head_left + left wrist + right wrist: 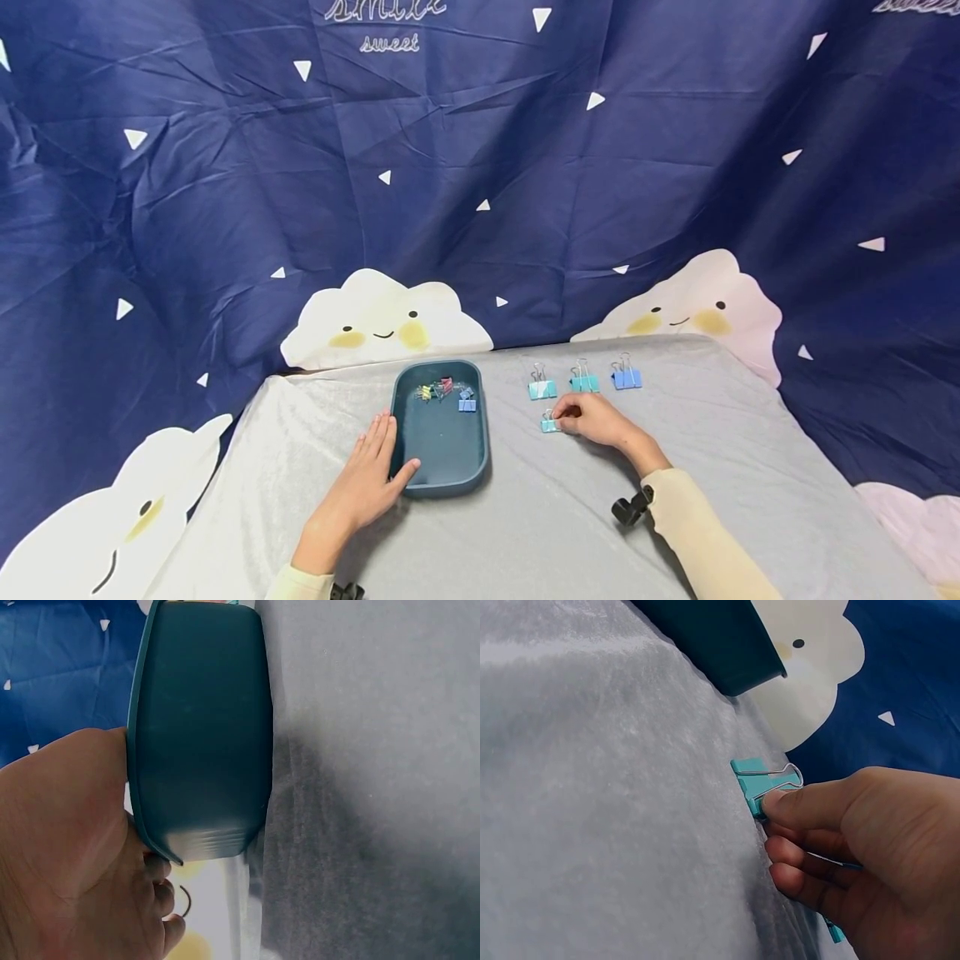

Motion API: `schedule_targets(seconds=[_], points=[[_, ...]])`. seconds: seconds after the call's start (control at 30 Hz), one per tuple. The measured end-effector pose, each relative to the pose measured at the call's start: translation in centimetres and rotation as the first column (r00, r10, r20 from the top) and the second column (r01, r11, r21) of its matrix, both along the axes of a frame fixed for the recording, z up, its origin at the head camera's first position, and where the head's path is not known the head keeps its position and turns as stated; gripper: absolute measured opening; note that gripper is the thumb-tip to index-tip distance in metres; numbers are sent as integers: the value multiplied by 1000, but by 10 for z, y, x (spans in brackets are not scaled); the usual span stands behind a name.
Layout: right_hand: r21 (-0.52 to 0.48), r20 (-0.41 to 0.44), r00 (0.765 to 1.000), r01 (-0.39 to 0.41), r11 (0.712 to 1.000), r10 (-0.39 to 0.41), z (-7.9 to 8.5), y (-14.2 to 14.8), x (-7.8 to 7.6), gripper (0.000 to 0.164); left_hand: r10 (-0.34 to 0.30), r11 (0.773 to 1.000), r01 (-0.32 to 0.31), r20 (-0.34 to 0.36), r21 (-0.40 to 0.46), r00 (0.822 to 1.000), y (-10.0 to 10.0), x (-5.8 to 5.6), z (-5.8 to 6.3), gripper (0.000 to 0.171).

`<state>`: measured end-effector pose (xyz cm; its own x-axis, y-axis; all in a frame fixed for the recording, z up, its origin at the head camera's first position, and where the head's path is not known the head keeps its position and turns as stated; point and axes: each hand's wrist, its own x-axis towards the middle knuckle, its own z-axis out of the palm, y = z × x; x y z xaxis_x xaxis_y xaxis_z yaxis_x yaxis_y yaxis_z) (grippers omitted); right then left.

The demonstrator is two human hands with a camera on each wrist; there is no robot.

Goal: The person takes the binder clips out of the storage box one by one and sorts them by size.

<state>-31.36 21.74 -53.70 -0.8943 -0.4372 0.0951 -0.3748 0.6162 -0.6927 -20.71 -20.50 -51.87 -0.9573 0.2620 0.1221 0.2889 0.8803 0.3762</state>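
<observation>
My right hand [596, 418] pinches a small teal binder clip [754, 784] at one end, between thumb and fingers, low over the grey cloth. The clip's wire handles show in the right wrist view. My left hand [363, 487] rests along the left rim of a dark teal tray [442, 454], its fingers straight and its thumb over the near left corner. Inside the tray lie a blue binder clip [467, 406] and, farther back, small yellow clips [425, 392] and red clips [447, 385].
Behind my right hand, a row of larger binder clips stands on the cloth: one white and teal [542, 390], one teal [584, 383], one blue [626, 379]. A dark blue curtain [450, 242] with clouds and triangles hangs along the table's far edge.
</observation>
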Motion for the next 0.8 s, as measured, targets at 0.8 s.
schedule_targets(seconds=[0.8], points=[[3,-96,994,56,998,-55,23,-12,-3,8,-3,1000,3,6,5,1000,0,0,0,88]])
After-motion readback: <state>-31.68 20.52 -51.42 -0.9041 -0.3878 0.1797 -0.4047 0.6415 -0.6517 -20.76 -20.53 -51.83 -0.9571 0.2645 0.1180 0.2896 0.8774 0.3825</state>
